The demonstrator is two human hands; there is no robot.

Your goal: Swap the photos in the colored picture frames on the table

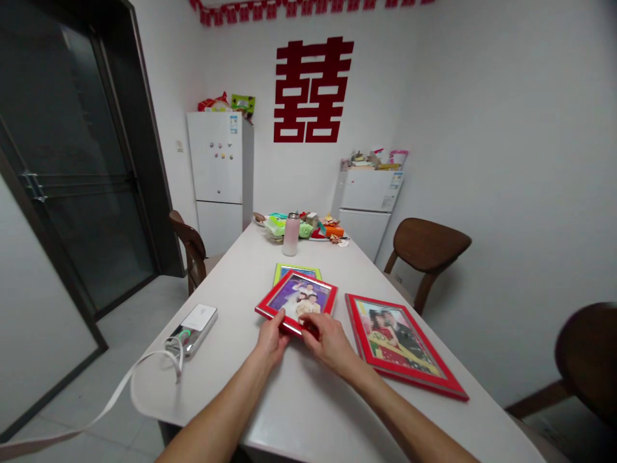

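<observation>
A small red picture frame (pixel 301 293) with a photo of people is tilted a little above the white table. My left hand (pixel 274 339) grips its near edge, thumb on top and fingers underneath. At the same edge, farther right, my right hand (pixel 328 339) is closed with bent fingers on the frame; its fingertips are partly hidden. Behind it, a green picture frame (pixel 308 271) is partly covered. A larger red picture frame (pixel 400 341) lies on the table to the right of my right hand, its photo partly pixelated.
On the left of the table (pixel 231 386) lies a power bank (pixel 193 328) with a white cable strap (pixel 120 386). Farther back stand a pink bottle (pixel 291 235) and packaged snacks (pixel 332 230). Wooden chairs (pixel 429 244) flank the table; two white fridges (pixel 219 161) stand behind.
</observation>
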